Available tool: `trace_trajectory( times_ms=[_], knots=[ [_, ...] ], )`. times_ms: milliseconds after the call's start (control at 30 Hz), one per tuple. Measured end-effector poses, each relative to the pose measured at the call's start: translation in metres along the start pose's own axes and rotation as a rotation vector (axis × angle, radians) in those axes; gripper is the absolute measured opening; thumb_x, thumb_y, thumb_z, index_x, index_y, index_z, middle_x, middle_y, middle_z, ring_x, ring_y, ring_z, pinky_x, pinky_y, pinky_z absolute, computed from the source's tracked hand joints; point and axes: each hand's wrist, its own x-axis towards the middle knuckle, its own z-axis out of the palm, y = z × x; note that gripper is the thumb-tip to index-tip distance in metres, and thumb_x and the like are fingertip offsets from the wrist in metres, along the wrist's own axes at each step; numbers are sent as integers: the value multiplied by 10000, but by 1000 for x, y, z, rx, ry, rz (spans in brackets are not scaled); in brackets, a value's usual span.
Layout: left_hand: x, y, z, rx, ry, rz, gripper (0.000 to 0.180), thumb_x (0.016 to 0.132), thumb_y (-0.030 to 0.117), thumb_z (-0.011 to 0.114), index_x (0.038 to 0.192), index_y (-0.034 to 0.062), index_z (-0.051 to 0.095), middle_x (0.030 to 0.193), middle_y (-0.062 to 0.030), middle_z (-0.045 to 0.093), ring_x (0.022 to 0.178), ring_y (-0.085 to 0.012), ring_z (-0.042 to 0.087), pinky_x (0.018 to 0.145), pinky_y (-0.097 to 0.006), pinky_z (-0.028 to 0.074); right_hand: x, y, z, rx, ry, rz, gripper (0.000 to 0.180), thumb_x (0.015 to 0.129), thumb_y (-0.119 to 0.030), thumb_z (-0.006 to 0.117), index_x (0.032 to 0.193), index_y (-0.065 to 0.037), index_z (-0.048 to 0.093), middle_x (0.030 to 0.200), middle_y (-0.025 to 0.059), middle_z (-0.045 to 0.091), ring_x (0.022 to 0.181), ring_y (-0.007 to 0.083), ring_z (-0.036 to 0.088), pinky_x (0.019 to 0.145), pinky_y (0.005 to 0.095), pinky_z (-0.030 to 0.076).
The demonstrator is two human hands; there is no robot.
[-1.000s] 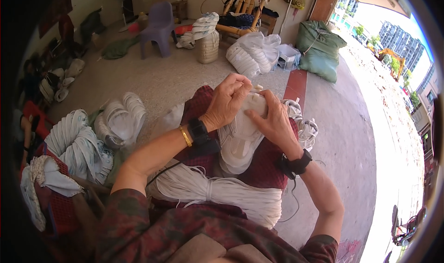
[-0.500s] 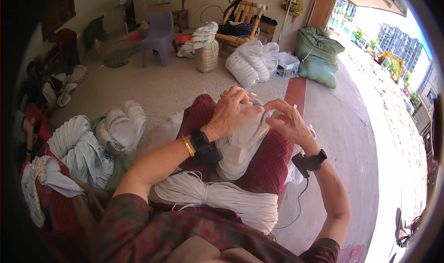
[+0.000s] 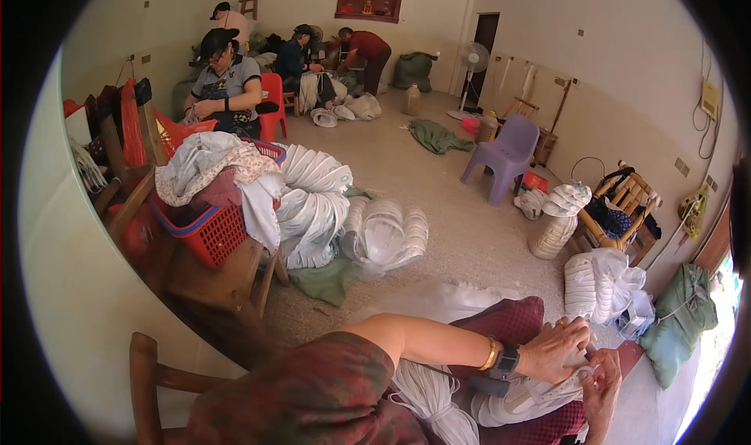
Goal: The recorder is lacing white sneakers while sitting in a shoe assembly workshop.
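Observation:
At the lower right, white shoe uppers (image 3: 508, 406) lie nested on my lap, over dark red checked cloth. My left hand (image 3: 552, 353) is closed on the far end of the top upper, its fingers bent over the edge. Right beside it, my right hand (image 3: 601, 384) pinches the same upper's edge, thumb and fingers together. Whether a lace end is between those fingers is too small to tell. A tied bundle of white shoelaces (image 3: 438, 414) rests across my lap, nearer to my body. A black band and a gold bracelet circle my left wrist.
To the left, a red basket (image 3: 215, 234) heaped with cloth stands on a wooden stool (image 3: 215, 277). Stacked white uppers (image 3: 313, 202) lie beyond it. A purple chair (image 3: 504, 152), a bagged stack (image 3: 598, 285) and a green sack (image 3: 680, 316) stand farther right. Several people (image 3: 231, 85) work behind.
The view has swung to the left, so my hands and lap now appear at the lower right. Both hands stay on the upper and have drawn closer together.

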Motion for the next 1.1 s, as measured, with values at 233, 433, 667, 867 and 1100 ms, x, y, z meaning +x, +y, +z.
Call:
trace_trajectory(
  times_ms=[233,433,667,867,1100],
  knots=[
    [-8,-12,0,-35,-62,76,466,736,218,739,1070,67,452,1191,-143,438,1076,-343,463,852,-500,394,-12,-1,18,-11,80,49,297,918,-201,679,1067,-3,515,1093,67,521,1031,201,555,650,271,491],
    [-16,1,-2,32,53,92,668,682,372,799,1158,58,451,1241,-154,430,1142,-339,450,968,-474,339,-13,0,20,-97,112,91,269,912,-160,680,1046,-10,502,1104,65,539,1042,193,558,652,287,494],
    [-10,-2,-2,45,40,103,687,657,399,826,1148,65,481,1236,-155,450,1164,-340,444,1000,-482,333,-13,12,21,94,97,94,285,898,-162,732,980,-38,489,1114,57,516,1036,174,543,685,274,534],
    [-27,9,3,60,108,175,664,661,385,823,1135,68,484,1266,-154,450,1212,-351,433,1029,-488,324,-32,-15,20,56,57,206,234,874,-29,690,995,-21,490,1109,40,479,1047,143,515,839,311,527],
    [-14,-7,-12,70,120,158,635,638,361,862,1120,82,556,1230,-136,543,1165,-338,537,956,-455,429,-24,26,18,421,128,178,217,949,-36,597,1166,-37,581,1295,71,559,1173,158,552,869,294,547]
  ],
)
